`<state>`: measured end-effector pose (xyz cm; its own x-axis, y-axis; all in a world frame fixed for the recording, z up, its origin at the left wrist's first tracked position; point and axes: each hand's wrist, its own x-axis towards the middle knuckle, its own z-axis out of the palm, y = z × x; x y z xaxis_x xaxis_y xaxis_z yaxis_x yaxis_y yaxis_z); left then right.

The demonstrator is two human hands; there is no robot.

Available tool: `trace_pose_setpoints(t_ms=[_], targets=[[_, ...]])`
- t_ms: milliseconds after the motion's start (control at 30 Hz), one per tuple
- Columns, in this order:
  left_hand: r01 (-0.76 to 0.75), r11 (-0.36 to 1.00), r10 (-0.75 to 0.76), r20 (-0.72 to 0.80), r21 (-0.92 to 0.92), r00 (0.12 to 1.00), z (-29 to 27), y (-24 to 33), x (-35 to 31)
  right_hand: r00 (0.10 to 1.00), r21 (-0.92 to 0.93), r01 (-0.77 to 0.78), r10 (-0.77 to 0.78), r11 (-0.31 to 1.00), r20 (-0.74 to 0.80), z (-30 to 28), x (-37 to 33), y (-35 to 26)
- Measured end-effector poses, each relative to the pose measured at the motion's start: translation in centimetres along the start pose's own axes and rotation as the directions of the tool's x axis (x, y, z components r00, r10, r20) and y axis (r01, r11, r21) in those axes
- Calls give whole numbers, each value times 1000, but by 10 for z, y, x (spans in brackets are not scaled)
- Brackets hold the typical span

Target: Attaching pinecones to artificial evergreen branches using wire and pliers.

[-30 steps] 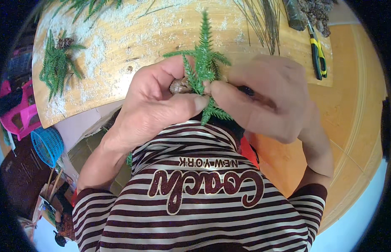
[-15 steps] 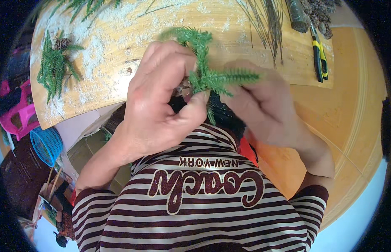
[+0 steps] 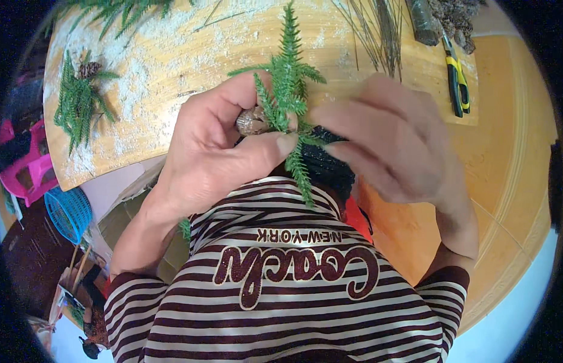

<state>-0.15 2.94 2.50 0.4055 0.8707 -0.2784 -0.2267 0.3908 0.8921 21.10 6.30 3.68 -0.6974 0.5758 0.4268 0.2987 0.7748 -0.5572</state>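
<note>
Now my left hand (image 3: pixel 215 151) pinches a small cone (image 3: pixel 251 121) and green sprig (image 3: pixel 289 91) above the bench's (image 3: pixel 172 66) near edge; right hand (image 3: pixel 390 145) blurred, grip unclear; blue basket (image 3: pixel 68 212) contents unseen.

The fern sprig (image 3: pixel 289 91) is bright green. The little cone (image 3: pixel 251 121) beside it is brown. The table (image 3: pixel 172 54) under the sprig is light yellow wood. Right of the sprig lie yellow-and-black pliers (image 3: pixel 455 81). Left of it sits a blue basket (image 3: pixel 68 212).

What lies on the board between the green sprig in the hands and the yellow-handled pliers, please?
In the head view, a bundle of thin dark needles lies between the green sprig and the pliers.
</note>
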Motion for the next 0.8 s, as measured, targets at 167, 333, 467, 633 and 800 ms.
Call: trace_pose_setpoints(t_ms=[167,333,467,633,800], targets=[[49,997,-47,41,-57,998,13,11,5,979,-82,198,-194,977,55,-10,3,1],[57,998,-59,70,34,996,17,20,11,959,-199,279,-263,939,105,-23,5,4],[-122,961,100,100,247,990,16,16,16,948,-145,303,-281,942,150,-28,9,3],[-348,814,329,125,464,936,18,12,20,999,123,-4,9,992,-38,-11,-1,-1],[-474,624,508,140,621,850,18,12,22,857,649,-455,499,610,131,-9,-4,-9]])
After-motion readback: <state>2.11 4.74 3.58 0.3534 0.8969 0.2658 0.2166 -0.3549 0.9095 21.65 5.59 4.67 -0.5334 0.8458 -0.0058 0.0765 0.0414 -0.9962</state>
